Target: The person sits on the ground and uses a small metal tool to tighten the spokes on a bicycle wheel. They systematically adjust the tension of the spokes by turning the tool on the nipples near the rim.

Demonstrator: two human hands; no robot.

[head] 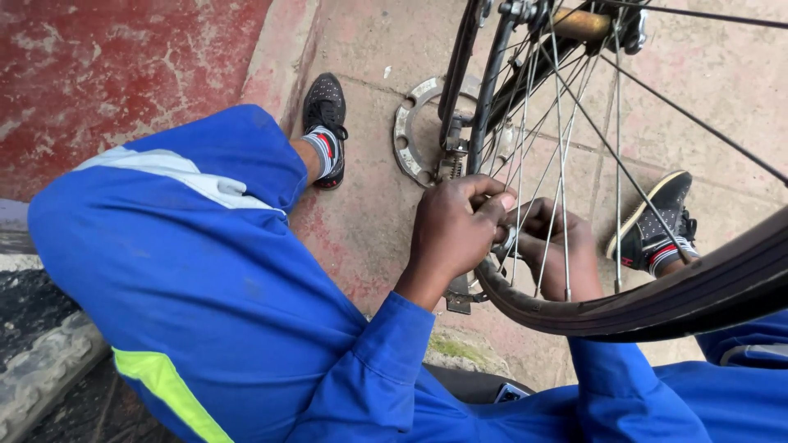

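Down by the lower rim of the bicycle wheel (pixel 657 303), both hands are bunched together at one spot where the spokes (pixel 561 172) meet the rim. The left hand (pixel 454 230) sits on the near side of the wheel with its fingers (pixel 492 201) curled tight around something small at the rim; what it pinches is hidden, though a bit of pale metal shows just beside the knuckles. The right hand (pixel 558 246) reaches in from behind the spokes, its fingers bent and closed toward the same point, so that the two hands touch or nearly touch; whether it grips a spoke, a nipple or a tool cannot be told. The wheel stands upright between the person's knees, with the frame (pixel 484 90) rising above it and the hub (pixel 583 23) at the top of the view. A metal ring with holes (pixel 408 135) lies flat on the paved floor (pixel 369 213) near the left shoe (pixel 325 123). The work looks like a fine adjustment at the rim, mid-step. Judging by this, the next move calls for a steady pinch and a small, controlled turn, with the wheel kept from rolling.
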